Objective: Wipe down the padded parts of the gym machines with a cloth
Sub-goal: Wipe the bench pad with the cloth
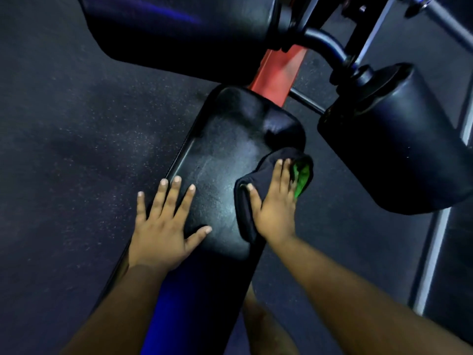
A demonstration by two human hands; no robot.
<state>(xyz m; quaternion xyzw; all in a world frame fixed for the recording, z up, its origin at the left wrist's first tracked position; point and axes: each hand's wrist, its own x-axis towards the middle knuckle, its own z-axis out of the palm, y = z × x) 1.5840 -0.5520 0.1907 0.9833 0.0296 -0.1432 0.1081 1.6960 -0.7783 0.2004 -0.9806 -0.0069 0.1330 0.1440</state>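
Note:
A long black padded seat (225, 155) runs from the bottom centre up to a red frame. My left hand (163, 226) lies flat on the seat's left edge with fingers spread. My right hand (276, 201) presses flat on a dark cloth with a green inner side (256, 175), which lies over the seat's right edge. Its fingers are straight on top of the cloth. Part of the cloth hangs off the pad's side.
A large black pad (179, 29) hangs at the top left and a black roller pad (399, 149) at the right, joined by dark metal arms. A red frame beam (279, 70) sits behind the seat. Speckled dark rubber floor (64, 124) surrounds it. A pale metal bar (435, 252) stands at right.

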